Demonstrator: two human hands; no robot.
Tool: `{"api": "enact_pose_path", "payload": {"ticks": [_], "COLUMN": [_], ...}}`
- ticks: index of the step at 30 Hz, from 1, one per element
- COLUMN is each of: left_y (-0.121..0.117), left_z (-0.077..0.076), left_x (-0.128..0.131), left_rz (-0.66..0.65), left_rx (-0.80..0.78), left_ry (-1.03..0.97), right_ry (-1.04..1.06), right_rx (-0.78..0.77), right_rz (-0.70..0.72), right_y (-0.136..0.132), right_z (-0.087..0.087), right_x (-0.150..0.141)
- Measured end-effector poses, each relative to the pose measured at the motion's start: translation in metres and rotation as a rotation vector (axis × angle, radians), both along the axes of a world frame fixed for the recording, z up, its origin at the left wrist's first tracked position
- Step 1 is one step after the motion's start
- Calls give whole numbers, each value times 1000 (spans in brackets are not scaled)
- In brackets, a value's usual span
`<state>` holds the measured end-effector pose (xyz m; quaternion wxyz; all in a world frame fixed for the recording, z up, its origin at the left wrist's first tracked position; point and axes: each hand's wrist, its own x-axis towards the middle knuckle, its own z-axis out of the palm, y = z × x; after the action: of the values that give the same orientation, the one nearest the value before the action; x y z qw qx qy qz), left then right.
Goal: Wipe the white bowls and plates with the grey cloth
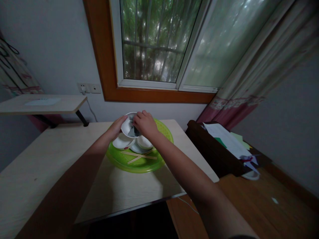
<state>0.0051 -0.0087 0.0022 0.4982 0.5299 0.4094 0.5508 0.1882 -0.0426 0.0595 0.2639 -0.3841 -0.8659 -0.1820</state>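
My left hand (116, 127) grips the rim of a white bowl (127, 125) tilted toward me, held above a green basin (163, 131) on the table. My right hand (146, 124) is closed on a dark grey cloth (134, 132) pressed inside that bowl. Under the held bowl, two more white bowls (122, 142) (144, 142) lie in the basin. A pair of wooden chopsticks (138, 156) rests across the basin's near side.
The basin stands on a light wooden table (50, 166) below a barred window. A smaller shelf-like table (42, 103) is at the left. A dark low cabinet (214, 152) with papers stands at the right, beside a curtain.
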Motion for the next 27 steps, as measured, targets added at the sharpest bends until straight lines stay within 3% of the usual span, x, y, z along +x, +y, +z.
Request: {"api": "enact_pose_path", "payload": {"ticks": [10,17,22,27], "left_y": [-5,-5,4,3], "left_z": [0,1,-6,-10], "left_x": [-9,-11,-13,-10], "left_rz": [147,199,126,90], "left_rx": [86,162,167,172], "left_ry": [83,135,74,41], "right_ry": [-78,-79,-138,-124], "right_rx": [-116,-225,-174,-142], "right_rz": [89,272,227,55], "right_y": [-13,-24,-24,-28], "right_z": [-25,-36,-42,-47], "right_x": [-6,-18,-16,-17]}}
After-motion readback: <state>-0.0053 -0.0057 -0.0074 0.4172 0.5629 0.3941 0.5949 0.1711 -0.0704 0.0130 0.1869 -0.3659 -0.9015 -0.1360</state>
